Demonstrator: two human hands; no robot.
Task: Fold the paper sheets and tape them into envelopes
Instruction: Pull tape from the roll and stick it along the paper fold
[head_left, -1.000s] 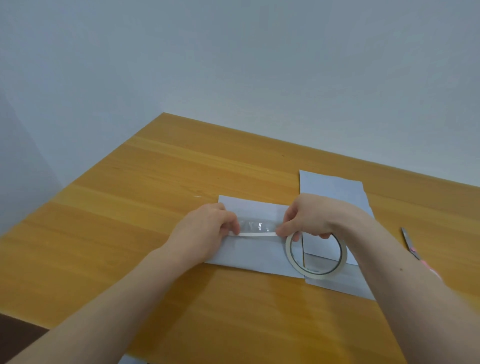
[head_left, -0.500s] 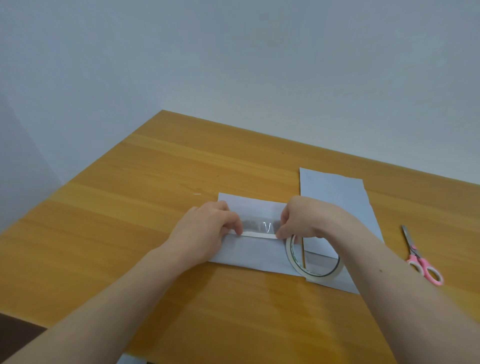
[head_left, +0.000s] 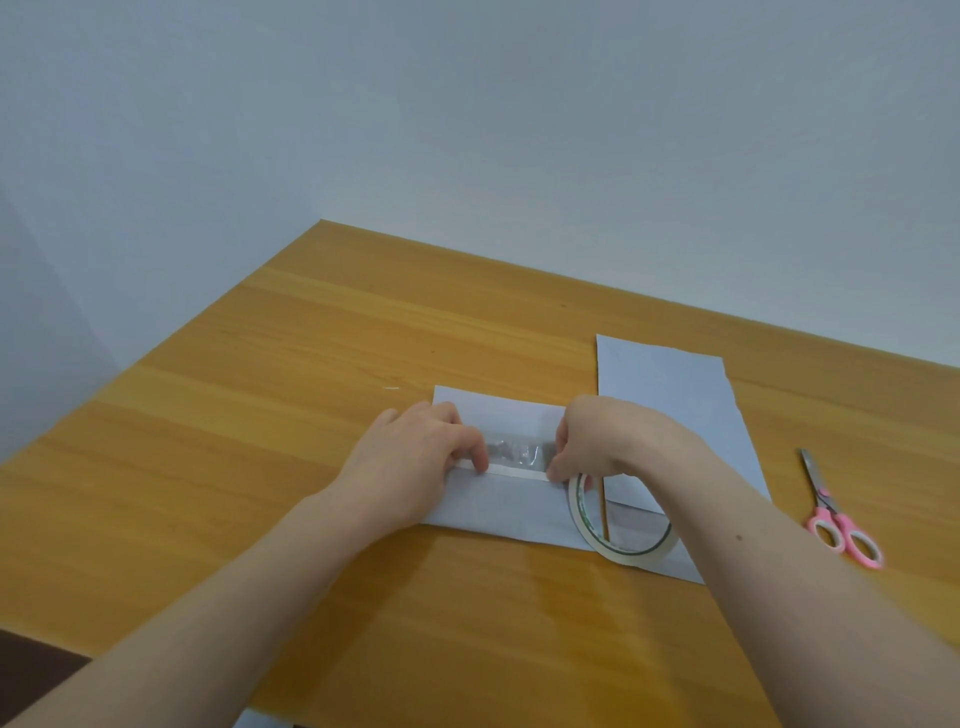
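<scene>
- Our left hand (head_left: 421, 457) rests on the folded paper sheet (head_left: 498, 512), fingers curled, pinning the left end of a clear tape strip (head_left: 514, 453) to it.
- That strip runs across the sheet's fold line to our right hand (head_left: 597, 441), which pinches its other end.
- The tape roll (head_left: 621, 525) hangs tilted from the right hand, touching the sheet's right edge.
- A second paper sheet (head_left: 670, 395) lies just right, partly under the forearm.
- Pink-handled scissors (head_left: 836, 514) lie far right on the wooden surface (head_left: 311, 364).
</scene>
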